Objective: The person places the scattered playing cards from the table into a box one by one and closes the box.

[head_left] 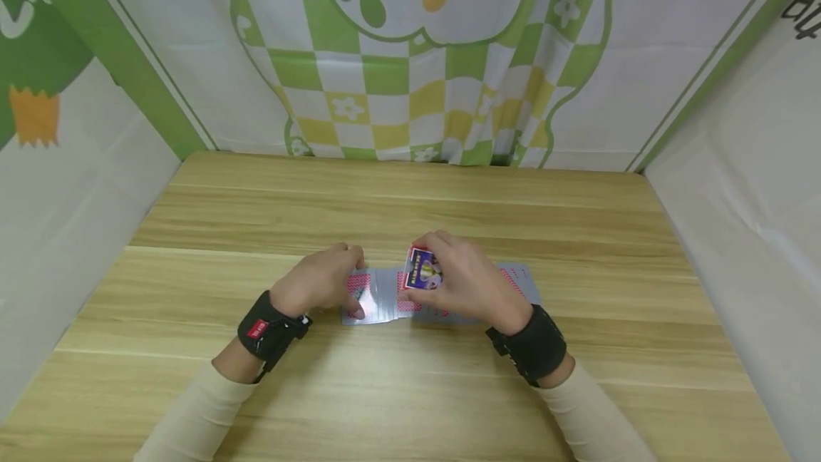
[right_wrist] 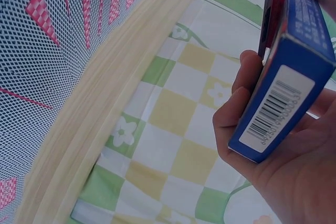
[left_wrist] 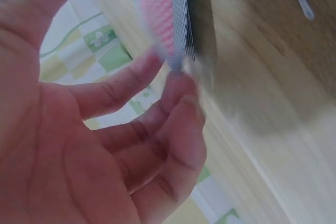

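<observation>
Holding a small blue box (head_left: 423,269) in our right hand (head_left: 474,285), pinched between thumb and fingers, we have it above an overlapping row of playing cards (head_left: 385,298). The row lies about midway between the wooden table's (head_left: 410,212) left and right edges; our left hand (head_left: 321,281) grips the row's left end.

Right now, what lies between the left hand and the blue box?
The head view shows part of the card spread between the left hand and the box.
</observation>
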### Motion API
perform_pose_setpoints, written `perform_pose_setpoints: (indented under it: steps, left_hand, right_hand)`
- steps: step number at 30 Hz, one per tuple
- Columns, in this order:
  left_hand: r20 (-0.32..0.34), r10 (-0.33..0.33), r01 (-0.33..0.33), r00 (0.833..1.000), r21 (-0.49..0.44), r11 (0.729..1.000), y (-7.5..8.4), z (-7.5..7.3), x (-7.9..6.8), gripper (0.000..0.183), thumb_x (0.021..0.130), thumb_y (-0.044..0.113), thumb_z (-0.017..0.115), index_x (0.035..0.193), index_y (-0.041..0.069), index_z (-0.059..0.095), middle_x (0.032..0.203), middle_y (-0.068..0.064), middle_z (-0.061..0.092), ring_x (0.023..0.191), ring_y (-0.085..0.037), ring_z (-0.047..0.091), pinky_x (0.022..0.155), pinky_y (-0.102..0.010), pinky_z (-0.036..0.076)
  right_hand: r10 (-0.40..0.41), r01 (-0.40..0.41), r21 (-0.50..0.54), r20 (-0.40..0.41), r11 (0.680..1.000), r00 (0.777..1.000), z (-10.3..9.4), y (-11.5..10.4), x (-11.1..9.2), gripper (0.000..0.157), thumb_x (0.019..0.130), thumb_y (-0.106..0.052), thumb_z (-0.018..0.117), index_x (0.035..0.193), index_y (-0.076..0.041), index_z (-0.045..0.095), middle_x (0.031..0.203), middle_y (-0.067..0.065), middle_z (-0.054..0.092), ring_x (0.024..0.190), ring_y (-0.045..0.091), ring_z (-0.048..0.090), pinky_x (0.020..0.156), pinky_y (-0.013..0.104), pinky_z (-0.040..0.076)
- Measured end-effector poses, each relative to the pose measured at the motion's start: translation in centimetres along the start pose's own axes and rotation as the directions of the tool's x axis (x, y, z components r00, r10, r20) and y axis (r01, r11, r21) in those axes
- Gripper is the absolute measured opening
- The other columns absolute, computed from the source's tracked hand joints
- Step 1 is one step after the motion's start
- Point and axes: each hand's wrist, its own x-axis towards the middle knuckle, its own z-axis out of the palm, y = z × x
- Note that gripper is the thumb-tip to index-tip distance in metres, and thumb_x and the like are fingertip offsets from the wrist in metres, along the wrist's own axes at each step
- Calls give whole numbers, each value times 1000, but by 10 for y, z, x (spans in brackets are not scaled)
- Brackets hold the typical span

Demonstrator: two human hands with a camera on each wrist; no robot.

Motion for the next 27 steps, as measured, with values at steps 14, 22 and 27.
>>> perform_pose_setpoints:
  steps: [14,22,27]
  left_hand:
    - [-83,166,-184,983,-534,825,2,-26,-7,17,94,24,59,105,13,51,80,-4,58,68,-18,56,58,-35,48]
    - [-121,91,-149,988,-683,715,9,-34,-12,24,94,31,58,111,15,50,89,-8,60,81,-28,59,70,-49,50]
    - [-142,69,-146,988,-660,737,11,-33,-11,26,93,35,59,110,17,51,89,-7,60,80,-21,57,70,-45,49]
  right_hand:
    - [-7,7,10,3,1000,1000,1,1,0,65,69,-55,75,114,-13,55,93,-6,54,69,2,50,52,20,48]
    - [-10,10,28,-7,1000,1000,1,1,0,64,68,-52,77,112,-12,55,93,-5,55,69,3,50,51,21,48]
    - [-8,8,23,-2,1000,1000,1,1,0,66,68,-53,77,114,-11,55,93,-5,54,66,4,49,50,21,47]
